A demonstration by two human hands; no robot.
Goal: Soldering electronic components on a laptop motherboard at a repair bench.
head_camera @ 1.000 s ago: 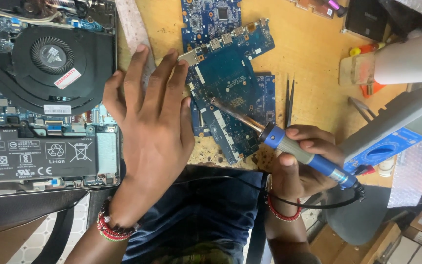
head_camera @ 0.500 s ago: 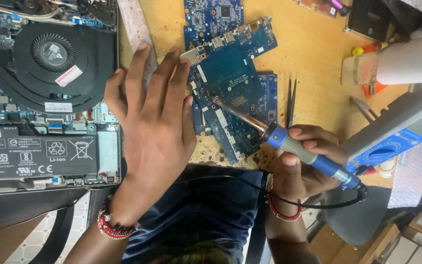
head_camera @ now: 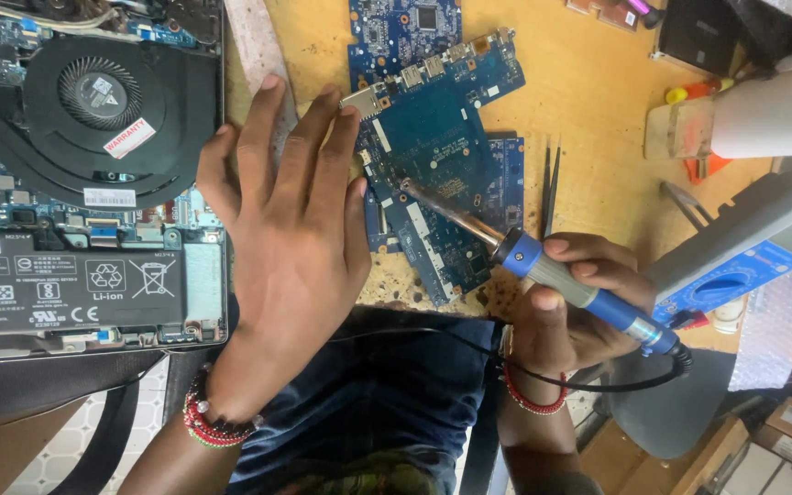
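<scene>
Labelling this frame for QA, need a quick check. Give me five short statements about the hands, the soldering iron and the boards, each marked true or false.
1. The right hand holds a blue-handled soldering iron. True.
2. The iron's tip points at the laptop fan. False: it points at the blue circuit board, and the fan sits far to the left inside the opened laptop.
3. The left hand lies flat, fingers spread, between the laptop and the board. True.
4. The left hand has a grip on the black tweezers. False: the tweezers lie on the wooden bench right of the board, untouched.
5. A multimeter sits right of the iron. True.
</scene>
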